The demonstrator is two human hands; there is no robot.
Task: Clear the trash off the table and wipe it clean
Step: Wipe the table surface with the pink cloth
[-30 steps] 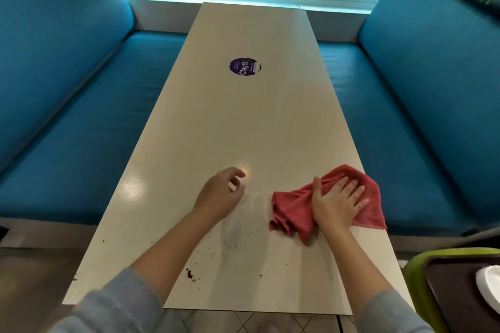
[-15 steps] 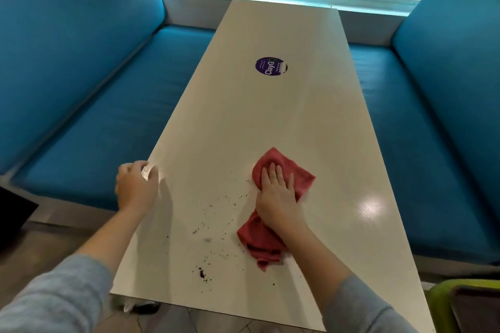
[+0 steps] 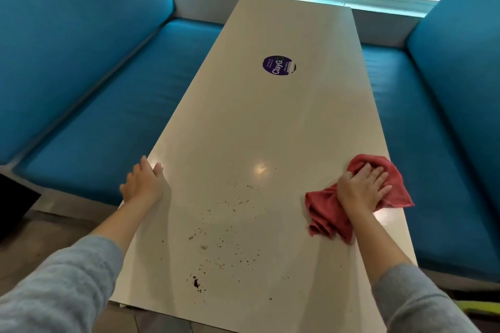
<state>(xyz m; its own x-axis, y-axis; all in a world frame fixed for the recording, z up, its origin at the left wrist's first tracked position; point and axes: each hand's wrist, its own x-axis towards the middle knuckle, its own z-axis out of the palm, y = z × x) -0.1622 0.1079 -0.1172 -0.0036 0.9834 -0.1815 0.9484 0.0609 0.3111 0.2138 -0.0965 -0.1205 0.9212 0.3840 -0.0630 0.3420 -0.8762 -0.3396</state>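
A long pale table [image 3: 270,121] runs away from me. Dark crumbs [image 3: 227,249] are scattered over its near part, with a denser dark clump [image 3: 196,282] close to the front edge. My right hand [image 3: 364,188] presses flat on a crumpled red cloth [image 3: 327,213] at the table's right edge. My left hand [image 3: 144,184] rests on the table's left edge with its fingers apart and nothing in it.
A round purple sticker [image 3: 278,65] sits in the table's middle. Blue cushioned benches [image 3: 102,105] flank the table on both sides, the right one [image 3: 433,143] close to the cloth. A yellow-green edge [image 3: 479,305] shows at the bottom right.
My right hand has slid the red cloth from the table's middle to its right edge. My left hand stays at the left edge, its fingers now spread.
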